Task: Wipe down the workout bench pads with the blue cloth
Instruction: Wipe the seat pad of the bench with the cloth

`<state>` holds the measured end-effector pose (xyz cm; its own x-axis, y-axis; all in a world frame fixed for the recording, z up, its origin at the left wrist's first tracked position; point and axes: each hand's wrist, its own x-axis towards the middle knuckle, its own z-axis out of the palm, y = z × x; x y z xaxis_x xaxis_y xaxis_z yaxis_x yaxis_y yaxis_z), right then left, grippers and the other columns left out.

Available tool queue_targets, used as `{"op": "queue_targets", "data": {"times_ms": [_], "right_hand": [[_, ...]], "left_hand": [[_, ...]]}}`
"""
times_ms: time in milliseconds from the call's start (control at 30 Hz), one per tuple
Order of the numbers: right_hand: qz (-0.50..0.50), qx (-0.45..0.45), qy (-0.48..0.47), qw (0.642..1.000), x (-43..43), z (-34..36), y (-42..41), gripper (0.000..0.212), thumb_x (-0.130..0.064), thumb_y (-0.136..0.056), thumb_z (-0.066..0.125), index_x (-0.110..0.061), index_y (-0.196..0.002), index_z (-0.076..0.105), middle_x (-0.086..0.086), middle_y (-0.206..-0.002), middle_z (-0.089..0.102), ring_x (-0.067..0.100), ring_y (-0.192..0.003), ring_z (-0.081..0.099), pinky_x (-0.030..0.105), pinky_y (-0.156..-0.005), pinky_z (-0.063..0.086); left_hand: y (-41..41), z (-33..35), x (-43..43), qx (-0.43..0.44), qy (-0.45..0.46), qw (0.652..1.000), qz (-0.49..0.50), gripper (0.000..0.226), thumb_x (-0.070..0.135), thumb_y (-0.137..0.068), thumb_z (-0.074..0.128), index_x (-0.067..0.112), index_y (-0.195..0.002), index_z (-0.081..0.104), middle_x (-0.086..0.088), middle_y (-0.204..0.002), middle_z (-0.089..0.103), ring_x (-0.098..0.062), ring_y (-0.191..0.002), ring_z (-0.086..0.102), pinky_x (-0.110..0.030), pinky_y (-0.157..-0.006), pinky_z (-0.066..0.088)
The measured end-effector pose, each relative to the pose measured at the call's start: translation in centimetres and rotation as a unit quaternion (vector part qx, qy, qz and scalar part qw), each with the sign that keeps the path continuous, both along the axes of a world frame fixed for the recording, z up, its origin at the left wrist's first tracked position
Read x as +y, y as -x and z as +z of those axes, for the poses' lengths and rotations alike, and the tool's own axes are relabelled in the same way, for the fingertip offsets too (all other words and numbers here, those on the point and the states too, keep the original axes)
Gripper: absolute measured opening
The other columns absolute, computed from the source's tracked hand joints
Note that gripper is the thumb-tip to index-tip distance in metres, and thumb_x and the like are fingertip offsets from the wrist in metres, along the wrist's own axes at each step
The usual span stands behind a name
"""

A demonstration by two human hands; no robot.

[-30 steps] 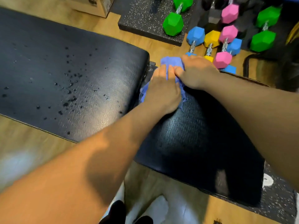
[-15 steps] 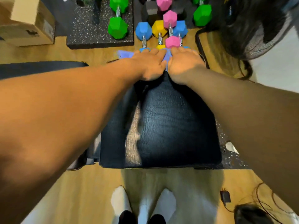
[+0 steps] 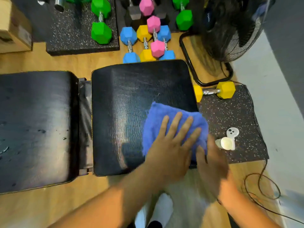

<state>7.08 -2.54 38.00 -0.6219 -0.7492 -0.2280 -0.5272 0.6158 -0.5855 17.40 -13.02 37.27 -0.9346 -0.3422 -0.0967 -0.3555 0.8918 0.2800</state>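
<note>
Half a second ago both hands were pressed on the cloth at the far edge of the seat pad (image 3: 131, 96), up by the dumbbells (image 3: 144, 41). Now the cloth (image 3: 158, 116) lies at the pad's near right corner, in the lower middle of the frame, so a full stroke has been drawn toward the person. The pad's upper part shows a streaky sheen, which suggests it has been wiped.

The left hand (image 3: 171, 145) lies flat on the cloth, fingers straight and spread, pressing and not gripping. The right hand (image 3: 212, 162) is at the cloth's right edge, where the pad meets the speckled mat (image 3: 230, 116). It is smeared by motion, so I cannot tell whether its fingers are curled into the cloth or only rest against it.

The long pad (image 3: 36, 120) at the left of the frame carries dark droplets (image 3: 42, 131), so by my reading it is yet to be wiped.

The pad's near right corner and the cloth's near edge are hidden under the hands. The long pad is cut off at the left edge. The small white item (image 3: 227, 143) on the mat is too unclear to name.
</note>
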Motion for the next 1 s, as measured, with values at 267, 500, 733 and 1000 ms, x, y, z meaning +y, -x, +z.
{"op": "queue_targets", "data": {"times_ms": [267, 500, 733, 1000], "right_hand": [[0.07, 0.019, -0.02, 0.997, -4.3, 0.1, 2.4, 0.076, -0.042, -0.093, 0.039, 0.0, -0.15, 0.011, 0.022, -0.153, 0.027, 0.031, -0.137, 0.036, 0.024, -0.105, 0.025], [0.145, 0.216, -0.163, 0.952, -21.6, -2.3, 7.0, 0.073, -0.058, -0.094, 0.006, -0.015, -0.153, 0.005, 0.016, -0.16, -0.011, 0.035, -0.146, -0.013, 0.056, -0.116, -0.002], [0.26, 0.268, -0.106, 0.922, -20.5, -0.3, -0.8, 0.065, -0.044, -0.096, 0.015, -0.014, -0.152, 0.004, 0.011, -0.161, -0.001, 0.032, -0.148, -0.005, 0.058, -0.116, 0.002], [0.332, 0.325, -0.057, 0.884, 0.2, -1.9, -7.8, 0.062, -0.03, -0.088, 0.037, -0.005, -0.144, 0.03, 0.015, -0.158, 0.016, 0.032, -0.144, 0.019, 0.061, -0.11, 0.016]], "left_hand": [[-0.2, -0.6, -2.4, 0.012, 0.012, 0.996, 0.088, 0.059, 0.046, -0.094, 0.029, 0.023, -0.147, 0.036, -0.009, -0.158, 0.024, -0.033, -0.146, 0.016, -0.053, -0.116, 0.008], [3.6, -1.3, -18.4, -0.05, 0.047, 0.983, 0.171, 0.065, 0.06, -0.095, 0.026, 0.03, -0.153, 0.017, -0.006, -0.162, 0.006, -0.03, -0.148, 0.001, -0.048, -0.117, -0.005], [-4.8, -1.0, -13.9, 0.01, -0.005, 0.965, 0.262, 0.062, 0.047, -0.097, 0.02, 0.022, -0.153, 0.012, -0.009, -0.162, 0.001, -0.032, -0.148, -0.005, -0.052, -0.117, -0.004], [-15.6, -2.2, 6.1, 0.014, -0.012, 0.976, 0.215, 0.063, 0.046, -0.084, 0.048, 0.032, -0.145, 0.036, -0.014, -0.157, 0.02, -0.044, -0.141, 0.022, -0.06, -0.103, 0.03]]}}
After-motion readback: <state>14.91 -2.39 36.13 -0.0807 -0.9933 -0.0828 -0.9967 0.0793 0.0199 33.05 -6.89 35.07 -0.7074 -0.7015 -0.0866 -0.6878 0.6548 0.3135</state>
